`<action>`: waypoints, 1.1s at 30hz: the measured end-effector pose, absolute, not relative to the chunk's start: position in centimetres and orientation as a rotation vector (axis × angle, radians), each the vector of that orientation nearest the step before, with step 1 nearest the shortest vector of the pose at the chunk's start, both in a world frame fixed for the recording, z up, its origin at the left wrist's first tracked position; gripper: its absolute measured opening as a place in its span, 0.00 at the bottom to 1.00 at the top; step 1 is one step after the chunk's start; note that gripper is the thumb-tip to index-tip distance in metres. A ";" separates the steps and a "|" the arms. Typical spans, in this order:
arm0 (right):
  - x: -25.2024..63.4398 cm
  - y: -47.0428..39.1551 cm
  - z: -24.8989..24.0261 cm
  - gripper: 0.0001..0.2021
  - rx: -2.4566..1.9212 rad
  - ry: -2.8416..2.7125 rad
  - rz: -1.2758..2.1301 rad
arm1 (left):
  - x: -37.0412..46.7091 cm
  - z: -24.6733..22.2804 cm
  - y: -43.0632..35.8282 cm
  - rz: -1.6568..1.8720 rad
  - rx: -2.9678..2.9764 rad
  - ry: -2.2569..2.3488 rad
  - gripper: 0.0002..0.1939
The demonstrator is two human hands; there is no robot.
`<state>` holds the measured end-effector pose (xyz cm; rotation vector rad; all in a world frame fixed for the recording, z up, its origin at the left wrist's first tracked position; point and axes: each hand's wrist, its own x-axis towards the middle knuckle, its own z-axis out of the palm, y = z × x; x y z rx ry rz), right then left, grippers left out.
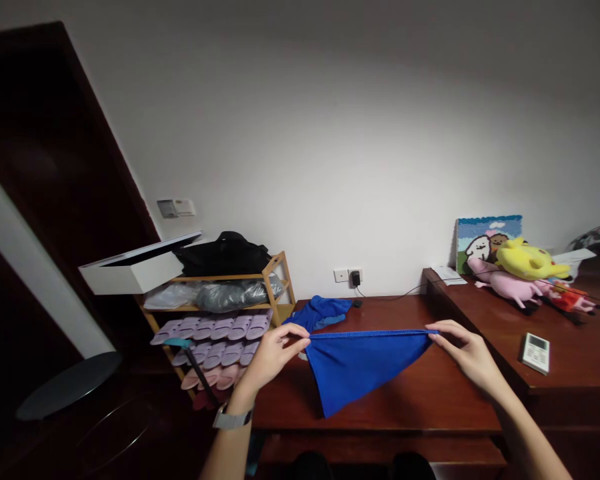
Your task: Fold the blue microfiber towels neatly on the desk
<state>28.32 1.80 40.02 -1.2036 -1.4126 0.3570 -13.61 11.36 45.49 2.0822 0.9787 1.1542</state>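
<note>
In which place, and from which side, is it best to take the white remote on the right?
I would grip the white remote from above, fingers across its two long sides, below the screen: it lies flat, screen up, narrower across than along. The right hand is nearer, but pinches the blue cloth.

A grey wristband (233,419) and dark legwear (311,465) show
</note>
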 end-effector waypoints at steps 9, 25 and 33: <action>32.8 2.2 38.8 0.23 -1.582 -1.322 -0.234 | -6.7 45.1 8.1 0.936 2.238 0.721 0.10; 15.5 22.2 26.5 0.25 -1.515 -1.958 0.274 | -8.0 20.3 14.7 0.659 1.938 1.785 0.12; 18.4 9.1 8.6 0.27 -1.931 -1.760 0.211 | -13.2 14.9 13.0 0.565 2.169 2.115 0.14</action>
